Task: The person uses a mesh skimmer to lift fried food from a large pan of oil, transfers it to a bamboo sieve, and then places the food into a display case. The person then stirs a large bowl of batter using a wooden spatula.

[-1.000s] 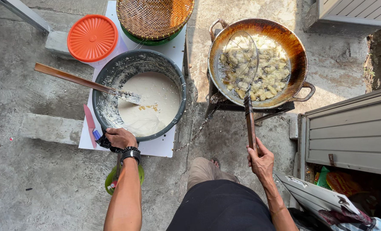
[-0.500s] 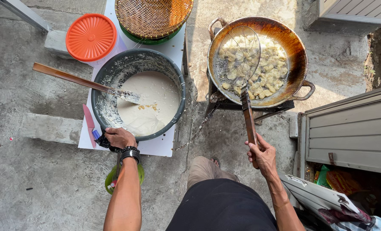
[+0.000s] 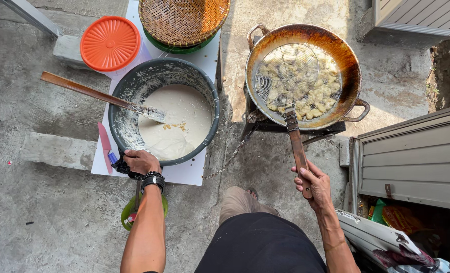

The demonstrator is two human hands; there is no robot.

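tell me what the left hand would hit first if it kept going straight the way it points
Almost at once the near rim of the grey batter basin: the left hand already rests at that edge, pointing up the picture. Beyond the rim lies the pale batter; height above it is unclear.

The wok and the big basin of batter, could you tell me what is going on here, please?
A person crouches outdoors over both. The right hand holds the wooden handle of a wire skimmer, whose mesh sits in the wok among pale pieces frying in oil. The left hand grips the near rim of the batter basin, where a wooden-handled spatula rests in the batter.
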